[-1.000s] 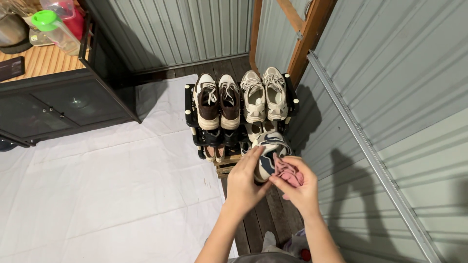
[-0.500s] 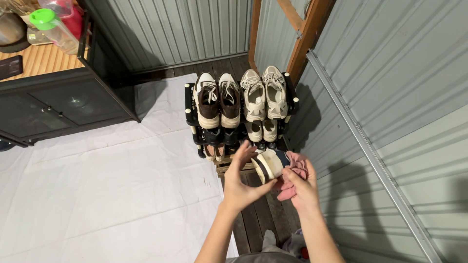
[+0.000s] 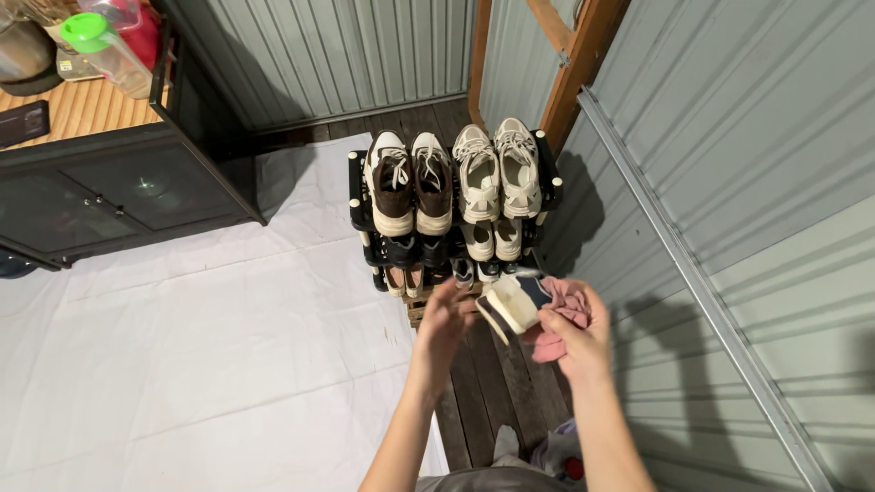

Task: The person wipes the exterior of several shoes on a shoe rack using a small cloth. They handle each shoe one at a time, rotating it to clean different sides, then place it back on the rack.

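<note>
I see my two hands raised over the dark plank floor (image 3: pixel 483 383), in front of the shoe rack, and everything turns on how the sneaker (image 3: pixel 510 305) sits between them. My right hand (image 3: pixel 574 339) is the one that has it: the fingers are closed around a pink cloth (image 3: pixel 561 319), and the shoe rests against that cloth and the palm, so the right hand carries both. The shoe is tipped with its pale sole edge and dark stripe turned towards me and to the left; its long axis runs from lower left to upper right, one end pointing at the rack. I cannot tell which end is the toe.

My left hand (image 3: pixel 444 328) is just beside the shoe on its left, fingers spread and loose, fingertips at or nearly at the sole edge. I cannot tell whether they touch. It is clamped on nothing.

Beyond the hands stands the black shoe rack (image 3: pixel 357 196), its front edge near the shoe's far end. The brown and white pair (image 3: pixel 410 182) sits on the left of the top tier, the cream pair (image 3: pixel 499 173) on the right, with more shoes on the tiers below. A white sheet (image 3: pixel 200 346) covers the floor to the left, running to the dark cabinet (image 3: pixel 109 200) at the far left.
</note>
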